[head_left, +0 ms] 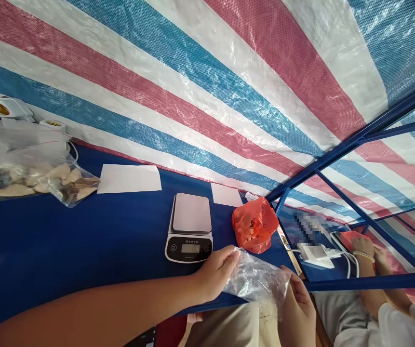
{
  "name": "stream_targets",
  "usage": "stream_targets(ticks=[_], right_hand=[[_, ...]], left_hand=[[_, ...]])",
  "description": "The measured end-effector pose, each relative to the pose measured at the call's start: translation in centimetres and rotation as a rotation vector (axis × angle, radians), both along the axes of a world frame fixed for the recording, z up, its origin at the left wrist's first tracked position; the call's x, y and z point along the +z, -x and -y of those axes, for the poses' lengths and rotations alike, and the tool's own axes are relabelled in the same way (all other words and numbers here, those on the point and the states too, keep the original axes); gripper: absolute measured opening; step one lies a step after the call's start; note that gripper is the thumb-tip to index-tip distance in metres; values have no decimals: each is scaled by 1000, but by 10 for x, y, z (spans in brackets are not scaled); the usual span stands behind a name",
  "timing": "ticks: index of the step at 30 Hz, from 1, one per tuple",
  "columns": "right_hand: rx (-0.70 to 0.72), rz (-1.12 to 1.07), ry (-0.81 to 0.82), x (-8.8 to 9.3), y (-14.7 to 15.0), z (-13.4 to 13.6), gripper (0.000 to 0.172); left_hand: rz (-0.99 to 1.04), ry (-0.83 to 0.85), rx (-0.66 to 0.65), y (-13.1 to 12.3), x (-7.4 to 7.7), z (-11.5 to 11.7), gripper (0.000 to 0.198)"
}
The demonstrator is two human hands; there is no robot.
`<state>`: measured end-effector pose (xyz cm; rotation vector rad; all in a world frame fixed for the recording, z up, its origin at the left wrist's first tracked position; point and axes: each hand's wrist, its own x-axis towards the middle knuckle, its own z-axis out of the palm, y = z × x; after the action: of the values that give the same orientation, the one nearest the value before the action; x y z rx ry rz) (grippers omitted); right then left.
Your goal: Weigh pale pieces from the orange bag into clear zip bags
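Observation:
Between my two hands a clear plastic bag (256, 277) is stretched out over the front edge of the table. My left hand (216, 270) pinches its left end, close to the lower right corner of the kitchen scale (192, 212). At the bag's other end, my right hand (297, 306) grips it between thumb and fingers. The scale has a bare plate and a lit display whose digits are hard to read. Just beyond the clear bag sits an open red plastic bag (256, 224) with pale pieces inside.
Clear bags of pale slices (37, 180) lie at the far left, near white lamp sockets (6, 107). Two white papers (129, 178) lie along the back. A blue metal frame (337, 149) rises on the right; beyond it are a power strip (315, 255) and another person's hands (368, 248).

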<state>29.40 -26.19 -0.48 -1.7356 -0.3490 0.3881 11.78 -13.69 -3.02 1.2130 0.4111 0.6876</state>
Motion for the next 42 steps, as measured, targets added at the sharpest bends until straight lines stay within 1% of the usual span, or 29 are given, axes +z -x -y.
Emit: stream_targets(ticks=[2, 3, 6, 8, 11, 13, 15, 18, 22, 26, 28, 31, 34, 37, 40, 42], right_hand=[[-10, 11, -19, 2, -3, 2, 64], [24, -12, -15, 2, -6, 2, 63], [197, -92, 7, -1, -14, 5, 57], [257, -94, -14, -7, -16, 6, 52], [261, -118, -82, -11, -15, 7, 50], [266, -140, -114, -9, -11, 8, 49], [273, -145, -127, -4, -8, 10, 44], [244, -156, -165, 2, -4, 10, 40], [202, -144, -206, 3, -1, 6, 39], [162, 24, -252, 4, -1, 3, 43], [160, 96, -265, 5, -3, 5, 43], [186, 171, -212, 6, -7, 9, 36], [144, 212, -163, 5, -8, 12, 35], [104, 140, -136, 5, -8, 13, 43], [153, 52, -112, 7, -9, 14, 56], [192, 33, -94, 10, -10, 15, 64]], left_hand=[[-15, -41, -9, 0, -1, 1, 56], [-20, -62, -8, 0, -2, 1, 55], [-19, -126, 27, 1, -2, 0, 50], [-6, -184, 63, 2, -2, 0, 47], [30, -327, 102, 5, -4, 0, 42], [57, -419, 107, 6, -7, 2, 39], [78, -464, 99, 6, -10, 4, 37], [83, -468, 94, 5, -12, 5, 36], [68, -458, 76, 6, -11, 6, 38], [52, -447, 68, 6, -8, 5, 40], [47, -442, 70, 6, -8, 5, 41], [37, -435, 65, 6, -7, 5, 42], [33, -428, 58, 7, -6, 5, 43], [35, -427, 58, 7, -6, 5, 43], [28, -420, 56, 7, -6, 5, 42], [22, -410, 59, 7, -6, 5, 41]])
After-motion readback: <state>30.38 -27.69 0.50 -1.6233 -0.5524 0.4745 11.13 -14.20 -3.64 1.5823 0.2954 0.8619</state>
